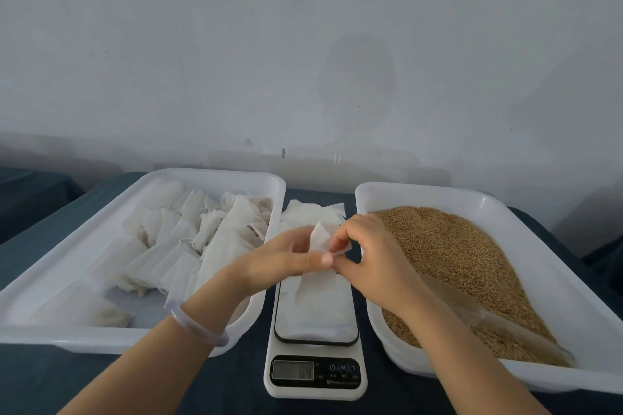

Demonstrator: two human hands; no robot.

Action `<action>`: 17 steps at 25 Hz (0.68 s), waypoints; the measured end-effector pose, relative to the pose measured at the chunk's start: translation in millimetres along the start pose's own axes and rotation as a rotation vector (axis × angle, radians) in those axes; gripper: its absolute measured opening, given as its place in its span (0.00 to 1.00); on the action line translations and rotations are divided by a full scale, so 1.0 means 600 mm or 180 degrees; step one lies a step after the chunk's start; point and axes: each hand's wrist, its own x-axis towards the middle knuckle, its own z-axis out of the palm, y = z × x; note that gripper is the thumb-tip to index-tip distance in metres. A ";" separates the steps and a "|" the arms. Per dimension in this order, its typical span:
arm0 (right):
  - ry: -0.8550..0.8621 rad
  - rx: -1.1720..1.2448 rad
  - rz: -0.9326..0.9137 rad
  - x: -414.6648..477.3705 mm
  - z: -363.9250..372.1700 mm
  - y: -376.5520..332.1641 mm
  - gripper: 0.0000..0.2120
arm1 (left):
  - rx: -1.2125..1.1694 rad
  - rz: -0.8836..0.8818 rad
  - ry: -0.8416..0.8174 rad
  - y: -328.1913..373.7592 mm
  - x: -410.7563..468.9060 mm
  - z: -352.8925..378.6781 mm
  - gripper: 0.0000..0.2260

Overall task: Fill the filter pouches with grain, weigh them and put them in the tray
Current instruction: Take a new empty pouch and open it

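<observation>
Above the white kitchen scale [315, 377], my left hand [286, 256] and my right hand [367, 253] both pinch the top of one white filter pouch [320, 239]. Its lower end hangs down onto the scale's platform [317, 313]. The display shows a low reading. A white tray [101, 339] on the left holds several filled white pouches [175, 246]. On the right, a white tray [573, 377] is heaped with brown grain [448, 246]. A clear scoop [488, 317] lies in the grain under my right forearm.
A stack of flat unfilled pouches [313, 212] lies between the two trays, behind the scale. Everything stands on a dark blue cloth [202, 387]. A pale wall [303, 44] rises right behind the trays.
</observation>
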 end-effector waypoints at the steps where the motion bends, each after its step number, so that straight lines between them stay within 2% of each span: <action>1: 0.0031 0.0003 0.0066 -0.002 0.000 0.002 0.09 | 0.0051 -0.0093 -0.0131 0.003 -0.002 0.002 0.16; 3: 0.0032 0.0039 0.0306 -0.005 -0.002 0.007 0.09 | 0.0035 -0.0313 -0.0118 0.001 -0.001 0.002 0.01; 5: -0.0058 0.0167 0.0560 -0.008 -0.004 0.014 0.15 | -0.0168 -0.0621 -0.0015 -0.005 0.001 -0.001 0.08; 7: -0.0190 0.0471 0.0920 -0.009 -0.004 0.018 0.23 | -0.0242 -0.0781 -0.0062 -0.008 0.004 -0.004 0.09; 8: -0.0225 0.0646 0.1066 -0.009 -0.003 0.019 0.23 | -0.0198 -0.0762 -0.0137 -0.012 0.005 -0.004 0.09; 12: -0.0139 0.0839 0.1178 -0.008 0.002 0.026 0.10 | 0.0024 -0.0747 -0.0120 -0.018 0.000 -0.004 0.07; 16: -0.0803 0.0938 0.1079 -0.013 -0.003 0.030 0.09 | 0.0190 -0.0852 -0.0050 -0.022 -0.003 -0.013 0.02; 17: -0.1028 0.0929 0.1098 -0.015 -0.004 0.030 0.12 | 0.0202 -0.0866 -0.0084 -0.022 -0.004 -0.014 0.03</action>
